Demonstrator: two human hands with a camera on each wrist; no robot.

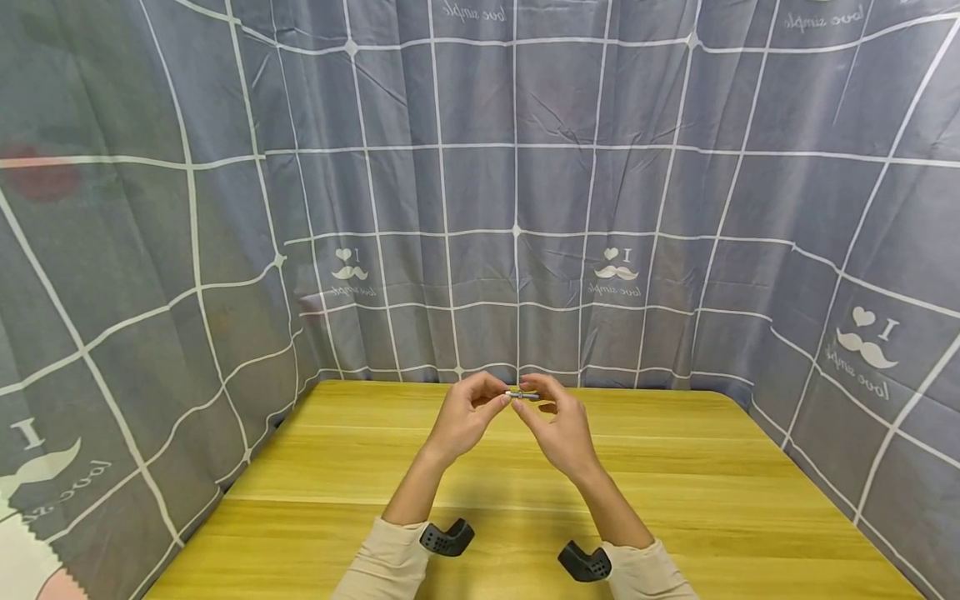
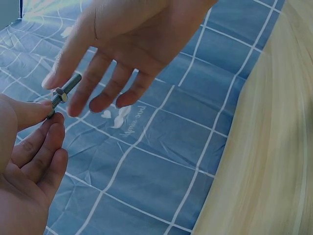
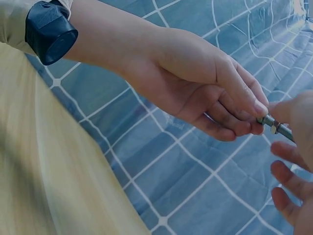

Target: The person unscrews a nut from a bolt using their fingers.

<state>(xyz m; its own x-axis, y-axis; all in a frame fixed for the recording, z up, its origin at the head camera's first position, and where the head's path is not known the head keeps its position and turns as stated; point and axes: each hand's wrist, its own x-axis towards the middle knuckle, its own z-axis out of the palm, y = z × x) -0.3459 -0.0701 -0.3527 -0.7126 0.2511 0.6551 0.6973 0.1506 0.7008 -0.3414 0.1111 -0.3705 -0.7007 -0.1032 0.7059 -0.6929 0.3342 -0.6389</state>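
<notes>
Between the two hands is a metal bolt [image 2: 73, 82] with a hex nut [image 2: 60, 95] partway along its thread. My left hand [image 1: 462, 419] pinches one end of the bolt between thumb and fingertips, hiding that end. In the left wrist view the thread slants up and away from that grip. My right hand [image 1: 558, 429] is held around the other end, its thumb and index finger on either side of the bolt near the nut. A gap shows between those fingertips and the metal. The other right fingers [image 3: 288, 178] are spread and loosely bent.
Both hands are above a yellow wood-grain table [image 1: 315, 483], towards its far edge. Grey-blue curtains [image 1: 480, 192] with white grid lines hang behind it and along both sides. Each wrist wears a black camera mount [image 1: 447, 538] over a beige sleeve [image 1: 386, 554].
</notes>
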